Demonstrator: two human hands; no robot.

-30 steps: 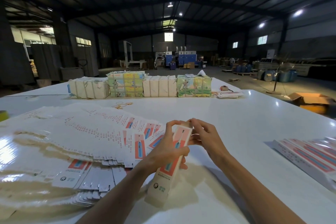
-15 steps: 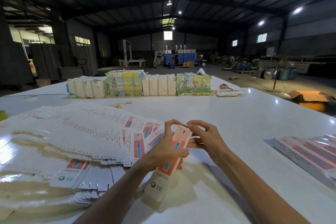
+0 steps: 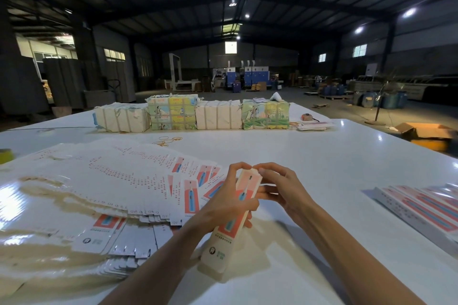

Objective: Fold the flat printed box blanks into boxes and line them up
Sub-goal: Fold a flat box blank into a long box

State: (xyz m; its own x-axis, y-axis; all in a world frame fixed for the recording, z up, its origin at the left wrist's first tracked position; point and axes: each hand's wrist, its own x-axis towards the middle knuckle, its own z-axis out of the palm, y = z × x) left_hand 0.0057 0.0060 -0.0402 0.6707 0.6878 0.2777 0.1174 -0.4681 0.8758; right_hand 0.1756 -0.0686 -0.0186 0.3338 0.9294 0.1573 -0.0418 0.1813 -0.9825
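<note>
The box (image 3: pixel 218 250) is up off the table (image 3: pixel 297 156), held at a slant in front of the person, lower end pointing back toward the body and top end away. The left hand (image 3: pixel 224 202) is wrapped round its middle, fingers curled across the printed face and thumb reaching up toward the top. The right hand (image 3: pixel 285 188) is at the top end, fingertips curled in and pinching at the closing flap (whether the tuck tab is in yet can't be told, the fingers hide it).

Handling, as a judgement: thin glossy printed card, so very light and prob. a bit slick under dry fingers. As a hollow tube it looks stiff along its length but weak across the panels; a hard squeeze mid-span would likely dent or crease a face. Best hold is round the middle w/ pressure on the long corner edges, not the flat sides, approx. as the left hand has it. The flap wants light fingertip work at its score line, since forcing it could buckle or tear the tab.

The flat blanks (image 3: pixel 111 176) lie fanned out on the left, overlapping, and would likely slide on one another. Finished boxes (image 3: pixel 421 208) lie side by side at the right edge, well apart from the hands.
</note>
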